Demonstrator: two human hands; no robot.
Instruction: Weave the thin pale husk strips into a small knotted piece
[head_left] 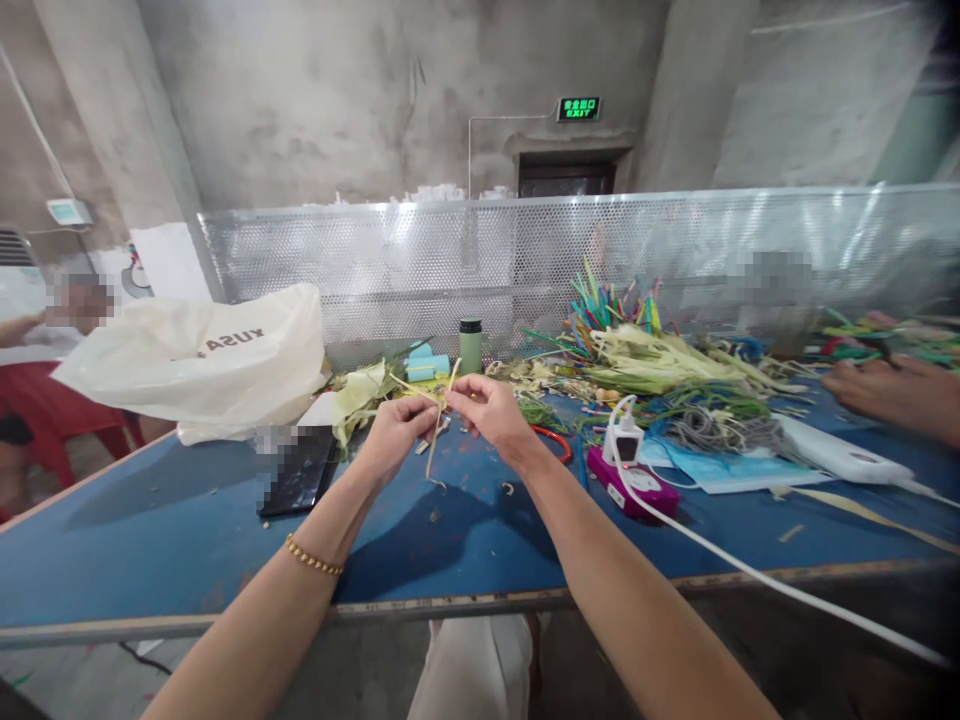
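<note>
Thin pale-yellow husk strips (433, 440) cross one another between my fingertips, above the middle of the blue table. My left hand (401, 428), below a gold bead bracelet (311, 556), pinches them from the left. From the right, my right hand (491, 408) closes its thumb and forefinger on the same strips, its fingertips almost touching the left ones. How the strips join at the crossing is too small to make out. Pale green husks (364, 392) lie just beyond my left hand. A red ring-shaped handle (553, 443) rests to the right of my right hand.
A black tablet-like slab (300, 472) and a large white bag (202, 360) are at left. Behind stand a green bottle (470, 347) and a husk pile (660, 362). A purple power socket (634, 485) trails a white cable at right, near a co-worker's hand (892, 395).
</note>
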